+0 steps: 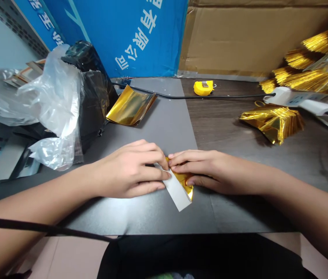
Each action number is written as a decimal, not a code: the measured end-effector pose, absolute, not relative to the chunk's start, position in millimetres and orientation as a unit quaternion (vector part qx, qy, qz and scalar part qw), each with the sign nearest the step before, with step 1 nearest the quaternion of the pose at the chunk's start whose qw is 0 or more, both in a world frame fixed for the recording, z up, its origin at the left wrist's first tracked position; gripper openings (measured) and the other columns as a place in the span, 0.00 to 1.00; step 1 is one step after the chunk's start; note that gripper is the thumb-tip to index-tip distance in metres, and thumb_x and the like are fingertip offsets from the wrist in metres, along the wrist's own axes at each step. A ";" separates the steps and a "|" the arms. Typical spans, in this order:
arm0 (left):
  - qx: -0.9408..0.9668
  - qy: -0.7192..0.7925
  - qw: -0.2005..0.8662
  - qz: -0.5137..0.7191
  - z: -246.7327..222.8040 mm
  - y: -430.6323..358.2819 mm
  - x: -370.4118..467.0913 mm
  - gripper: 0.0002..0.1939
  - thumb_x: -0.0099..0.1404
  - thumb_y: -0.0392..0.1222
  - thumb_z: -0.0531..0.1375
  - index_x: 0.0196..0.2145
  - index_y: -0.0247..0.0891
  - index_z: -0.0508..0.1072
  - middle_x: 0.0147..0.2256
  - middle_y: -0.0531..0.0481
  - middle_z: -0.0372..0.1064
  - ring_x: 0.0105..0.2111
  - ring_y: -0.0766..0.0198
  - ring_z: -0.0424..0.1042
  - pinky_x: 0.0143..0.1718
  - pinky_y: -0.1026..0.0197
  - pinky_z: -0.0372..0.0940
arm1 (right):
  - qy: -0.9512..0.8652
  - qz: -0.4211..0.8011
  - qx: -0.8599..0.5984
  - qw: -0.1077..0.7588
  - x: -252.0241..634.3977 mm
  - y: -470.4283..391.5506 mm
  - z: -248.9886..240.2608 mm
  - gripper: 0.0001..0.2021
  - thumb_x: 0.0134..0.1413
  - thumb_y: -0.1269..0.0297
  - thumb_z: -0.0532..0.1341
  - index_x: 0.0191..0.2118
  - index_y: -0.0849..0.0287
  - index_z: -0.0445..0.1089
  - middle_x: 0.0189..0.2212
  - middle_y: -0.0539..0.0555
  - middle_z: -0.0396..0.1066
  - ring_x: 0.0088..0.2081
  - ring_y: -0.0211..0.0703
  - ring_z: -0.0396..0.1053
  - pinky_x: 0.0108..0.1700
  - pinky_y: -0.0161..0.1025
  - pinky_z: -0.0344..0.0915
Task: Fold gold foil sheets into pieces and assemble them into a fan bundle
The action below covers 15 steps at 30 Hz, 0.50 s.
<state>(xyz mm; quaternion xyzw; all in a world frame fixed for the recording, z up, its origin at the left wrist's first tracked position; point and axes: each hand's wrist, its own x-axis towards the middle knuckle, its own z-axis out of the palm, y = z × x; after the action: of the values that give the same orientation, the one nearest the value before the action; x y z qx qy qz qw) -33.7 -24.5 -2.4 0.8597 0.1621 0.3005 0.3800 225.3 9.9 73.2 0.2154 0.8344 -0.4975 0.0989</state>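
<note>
We have one gold foil paper [179, 195] lying on the grey part of the surface [164, 130], between our two hands and slanting down toward the near edge. A long white strip shows on its left, with gold along its right; we take the white for the paper's back, turned over in a fold. Our left hand [134, 170] rests its fingertips on the white strip, while our right hand [213, 170] has its fingers reaching onto the gold beside it. Both sets of fingers are bent and pressed close to the paper, but we cannot tell whether either thumb pinches it from below.

As we judge it, this piece is only partly worked: it is narrow and creased along one line, with none of the pleats seen on the folded foil bundle [277, 122] at our right. Beyond that bundle, a pile of fanned gold foil pieces [306, 77] looks already shaped. Up by the black bag [94, 97], a stack of gold foil sheets [131, 105] lies slightly curled and seems unfolded, so a good number appear left to work. A yellow tape measure [203, 88] sits at the back, near a black cable [224, 97], apart from our hands.
</note>
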 end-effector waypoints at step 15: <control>0.879 0.105 0.364 0.289 28.3 -64.4 -14.2 0.15 0.74 0.44 0.56 0.32 0.35 0.76 0.31 0.48 0.71 0.32 0.62 0.67 0.39 0.57 0.66 | 0.861 -0.471 0.153 0.113 213.9 -7.8 84.6 0.21 0.70 0.60 0.57 0.62 0.64 0.65 0.64 0.61 0.64 0.67 0.48 0.60 0.72 0.54 0.49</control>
<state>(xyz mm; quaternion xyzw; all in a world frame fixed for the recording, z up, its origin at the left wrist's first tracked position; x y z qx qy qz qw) -14.2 -64.4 28.3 0.8792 0.1054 0.2888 0.3640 213.9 -7.8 84.6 0.1529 0.8612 -0.4712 0.1134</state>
